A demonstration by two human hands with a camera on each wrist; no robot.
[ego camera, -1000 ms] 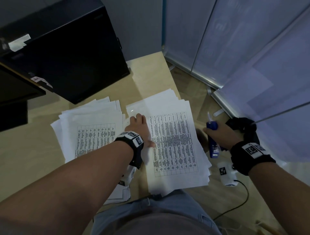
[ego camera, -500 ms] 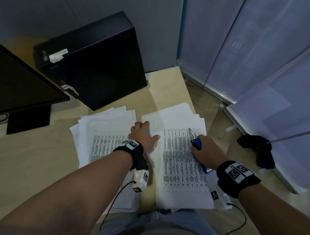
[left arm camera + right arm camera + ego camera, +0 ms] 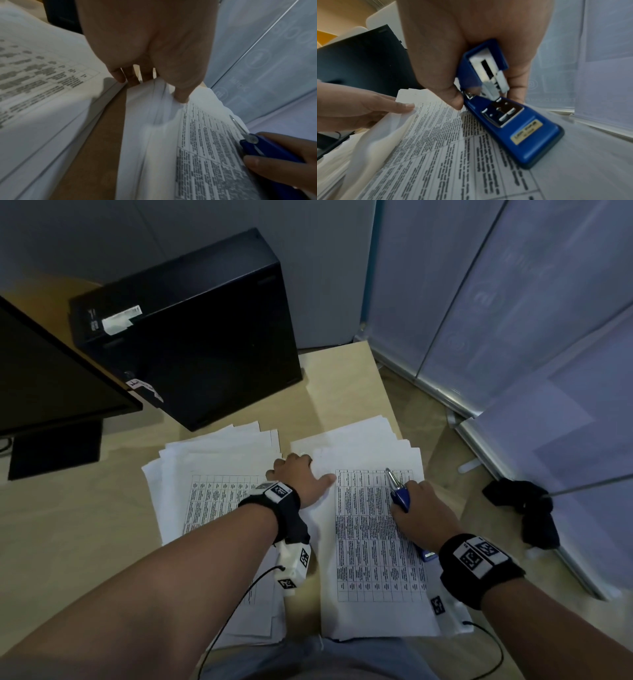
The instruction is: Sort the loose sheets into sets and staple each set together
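Note:
Two stacks of printed sheets lie on the desk: a fanned left stack [image 3: 212, 491] and a right stack [image 3: 370, 542] with a table on top. My left hand [image 3: 308, 470] is at the right stack's upper left edge. Its thumb [image 3: 181, 98] presses the top sheet and its fingers [image 3: 126, 79] curl over the edge, so the corner sheets are pinched and slightly lifted. My right hand [image 3: 416, 508] grips a blue stapler [image 3: 399, 495] whose base rests on the right stack [image 3: 436, 148]. The stapler [image 3: 513, 128] has its top arm raised off the base and its metal tip points away from me.
A black computer case [image 3: 205, 337] stands behind the stacks, with a monitor [image 3: 51, 378] at the left. The desk [image 3: 85, 525] ends just right of the right stack. Beyond that edge are the floor, a black cloth [image 3: 524, 508] and glass partition panels [image 3: 513, 302].
My right hand has carried the stapler from beyond the desk's right edge onto the right stack. My left hand has stayed at that stack's left edge.

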